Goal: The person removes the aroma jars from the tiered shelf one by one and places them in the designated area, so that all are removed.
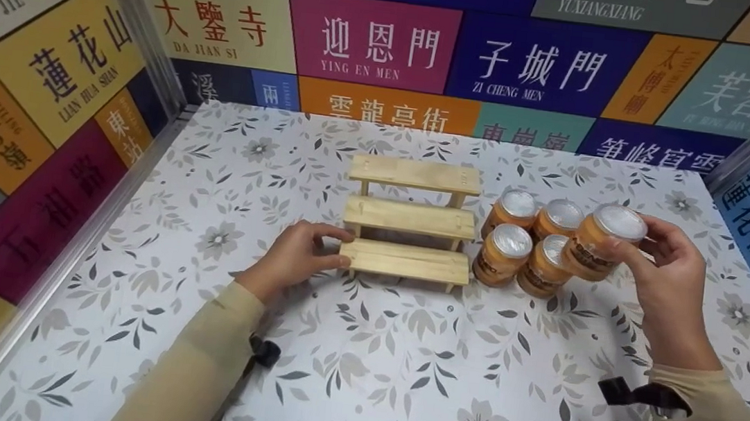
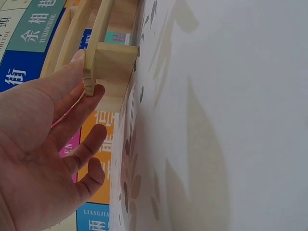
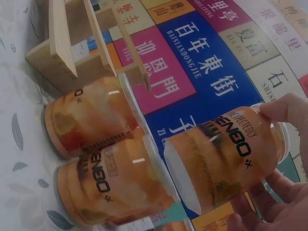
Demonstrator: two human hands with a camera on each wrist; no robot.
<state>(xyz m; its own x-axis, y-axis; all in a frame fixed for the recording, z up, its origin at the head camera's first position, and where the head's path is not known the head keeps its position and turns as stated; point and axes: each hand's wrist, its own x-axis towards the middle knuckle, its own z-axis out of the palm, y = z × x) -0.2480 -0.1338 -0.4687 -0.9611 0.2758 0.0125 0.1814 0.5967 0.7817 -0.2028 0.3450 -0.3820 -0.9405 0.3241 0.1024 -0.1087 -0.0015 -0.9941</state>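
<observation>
A three-step wooden display rack [image 1: 410, 218] stands on the table. My left hand [image 1: 300, 258] is at the left end of its lowest step, and in the left wrist view the thumb and index finger [image 2: 72, 120] pinch the plank's edge. The other fingers are loosely bent in the air. With my right hand [image 1: 677, 284] I grip an orange can [image 1: 597, 251] with a silver lid, thumb on one side and fingers on the other. That can is raised above the table, its pale base [image 3: 182, 178] showing in the right wrist view.
Several matching orange cans [image 1: 500, 269] stand upright in a close group just right of the rack. A floral white cloth [image 1: 373, 364] covers the table. Panels with coloured sign patterns [image 1: 372, 43] rise behind and on both sides.
</observation>
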